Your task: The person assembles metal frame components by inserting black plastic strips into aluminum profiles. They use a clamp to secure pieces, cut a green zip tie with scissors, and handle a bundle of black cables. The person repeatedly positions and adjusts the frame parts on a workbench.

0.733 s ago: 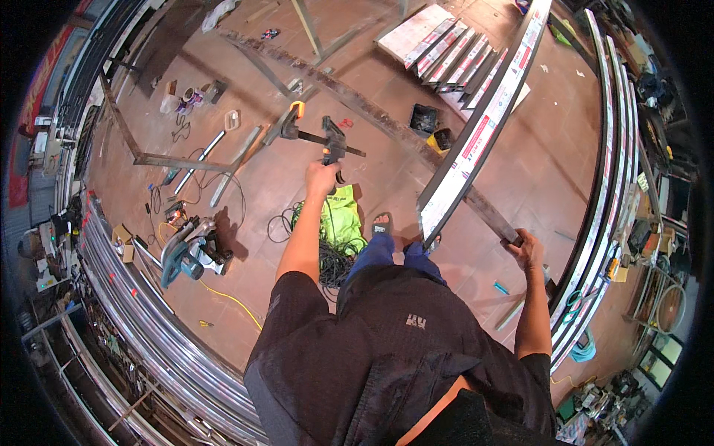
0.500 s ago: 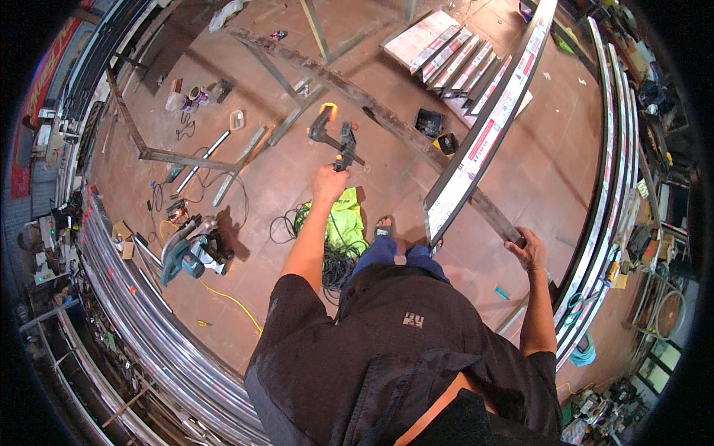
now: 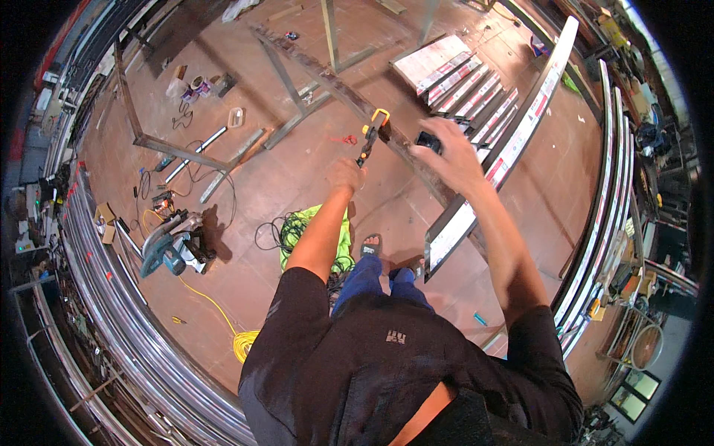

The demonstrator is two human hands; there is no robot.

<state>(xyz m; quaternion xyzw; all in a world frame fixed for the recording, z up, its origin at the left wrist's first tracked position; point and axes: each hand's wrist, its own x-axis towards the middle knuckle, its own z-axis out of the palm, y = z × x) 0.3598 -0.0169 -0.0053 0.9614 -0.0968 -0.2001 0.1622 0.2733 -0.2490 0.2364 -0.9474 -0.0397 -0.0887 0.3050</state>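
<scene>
My left hand point(image 3: 346, 175) is closed round the handle of a black bar clamp point(image 3: 370, 140) with yellow pads. The clamp's jaw end is at the long brown metal bar point(image 3: 344, 91), which runs diagonally across my front; whether they touch I cannot tell. My right hand point(image 3: 455, 157) is over that bar with thumb and fingers apart, holding nothing. Just past its fingers, partly hidden, is a small black container point(image 3: 428, 141). Right of the bar, a long metal profile with white printed film point(image 3: 532, 123) slants away from me.
A teal cut-off saw point(image 3: 165, 253) stands on the floor at left, beside long metal tubes point(image 3: 104, 290). A yellow cable point(image 3: 212, 301) and a lime-green cloth point(image 3: 341, 241) under dark cord lie near my feet. Short film-covered profiles point(image 3: 476, 93) lie ahead; more long ones point(image 3: 611, 201) line the right.
My right hand has let go of the brown bar's near end and moved up and left, fingers spread. My left hand has carried the clamp rightward to the bar.
</scene>
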